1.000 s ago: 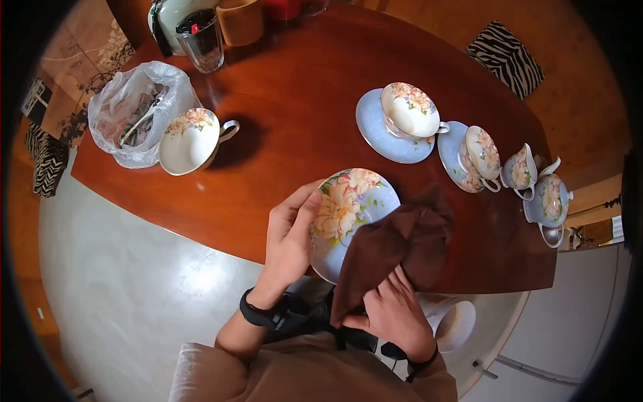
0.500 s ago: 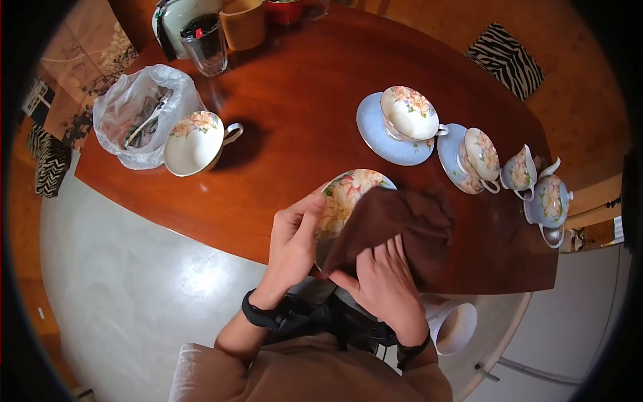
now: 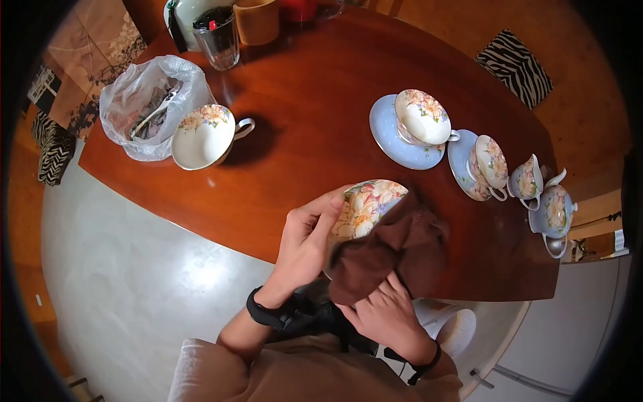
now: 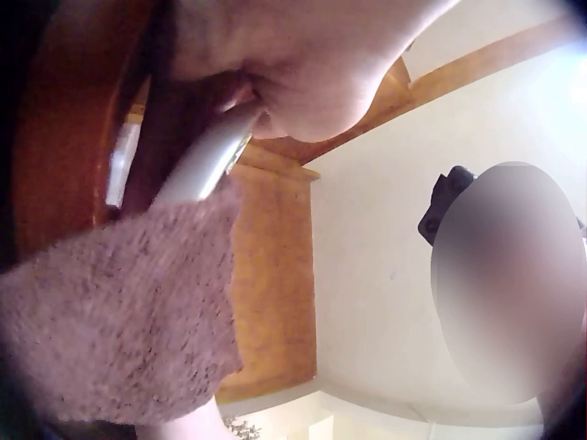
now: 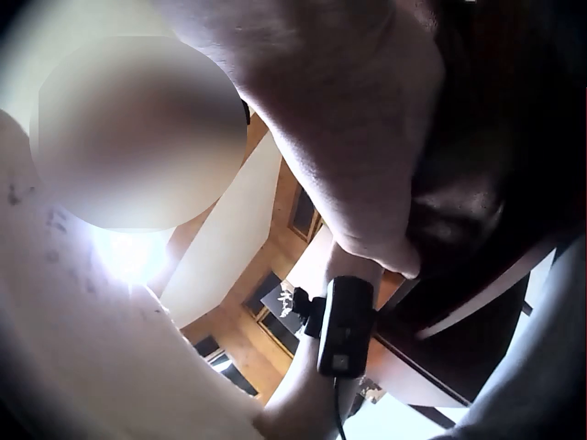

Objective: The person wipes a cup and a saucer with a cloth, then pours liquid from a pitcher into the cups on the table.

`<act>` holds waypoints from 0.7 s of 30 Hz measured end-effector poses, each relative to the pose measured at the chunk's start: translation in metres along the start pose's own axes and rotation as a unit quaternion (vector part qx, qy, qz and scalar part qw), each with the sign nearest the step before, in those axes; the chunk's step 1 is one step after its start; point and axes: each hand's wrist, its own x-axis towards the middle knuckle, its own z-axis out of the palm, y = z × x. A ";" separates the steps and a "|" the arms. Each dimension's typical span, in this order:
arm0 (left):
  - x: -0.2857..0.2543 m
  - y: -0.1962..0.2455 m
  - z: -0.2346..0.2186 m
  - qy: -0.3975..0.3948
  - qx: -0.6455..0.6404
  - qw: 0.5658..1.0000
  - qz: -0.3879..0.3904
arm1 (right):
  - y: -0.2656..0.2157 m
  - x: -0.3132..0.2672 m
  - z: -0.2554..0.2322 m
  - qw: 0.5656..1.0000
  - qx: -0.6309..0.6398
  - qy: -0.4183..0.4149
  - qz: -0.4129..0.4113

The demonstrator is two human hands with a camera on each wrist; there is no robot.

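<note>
My left hand (image 3: 308,238) grips the left edge of a flower-painted saucer (image 3: 365,208), thumb on its upper face. The saucer is held tilted over the table's front edge; in the left wrist view its pale rim (image 4: 206,160) shows between hand and cloth. My right hand (image 3: 388,315) holds a bunched brown cloth (image 3: 402,251) against the saucer, covering its lower right part. The right fingertips are tucked into the cloth and partly hidden. Left of the saucer, a matching teacup (image 3: 204,137) sits on the table beside a clear plastic bag (image 3: 154,110).
On the right of the wooden table (image 3: 315,100) stand a cup (image 3: 425,120) on a blue saucer (image 3: 405,151), a second cup (image 3: 492,161) with saucer, a creamer (image 3: 526,177) and a teapot (image 3: 556,208). A drinking glass (image 3: 221,47) stands at the back. A white bin (image 3: 459,331) is below the front edge.
The cloth has gone from spread over the saucer, under flatter right fingers, to bunched at its lower right. The saucer now tilts more. My left hand keeps its grip as the head view shifts slightly.
</note>
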 end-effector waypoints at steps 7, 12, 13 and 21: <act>-0.002 -0.004 -0.001 0.007 -0.016 1.000 -0.013 | 0.017 -0.002 -0.020 0.996 0.005 0.049 0.071; -0.003 -0.002 -0.005 0.005 0.030 0.999 -0.017 | 0.018 0.045 -0.020 0.994 0.017 0.069 0.084; -0.003 -0.001 -0.005 -0.002 0.047 0.999 -0.005 | 0.015 0.054 -0.018 0.992 0.027 0.104 0.063; -0.002 0.001 -0.007 -0.021 0.066 0.997 0.017 | -0.006 0.049 -0.009 0.996 0.069 0.038 -0.042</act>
